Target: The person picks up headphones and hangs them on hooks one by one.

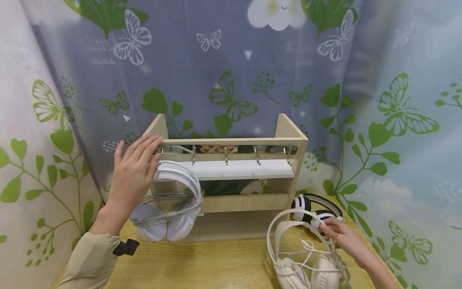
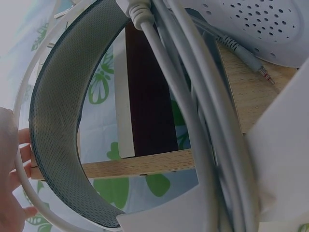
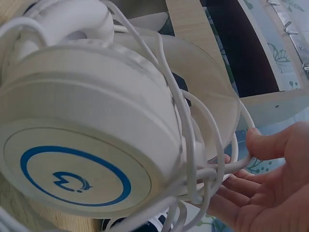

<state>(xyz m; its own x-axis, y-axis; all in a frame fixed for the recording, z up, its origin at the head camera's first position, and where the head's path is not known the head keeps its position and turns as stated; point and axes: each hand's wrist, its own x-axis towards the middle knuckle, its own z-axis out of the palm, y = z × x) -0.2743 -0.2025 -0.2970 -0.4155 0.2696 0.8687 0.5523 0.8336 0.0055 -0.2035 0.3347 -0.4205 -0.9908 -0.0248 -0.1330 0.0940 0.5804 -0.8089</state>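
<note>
White headphones with grey cable wound around them hang at the left end of the hook row on a light wooden rack. My left hand rests at the rack's upper left corner, fingers extended, beside the headband. In the left wrist view, its fingers partly disappear behind the headband. On the right, my right hand pinches the headband side of cream headphones, which have loose white cable looped across them. The right wrist view shows an ear cup with a blue ring up close.
Several metal hooks line the rack's upper bar, above a white shelf. Black-and-white headphones lie behind the cream pair on the wooden table. Patterned curtains surround the back and sides.
</note>
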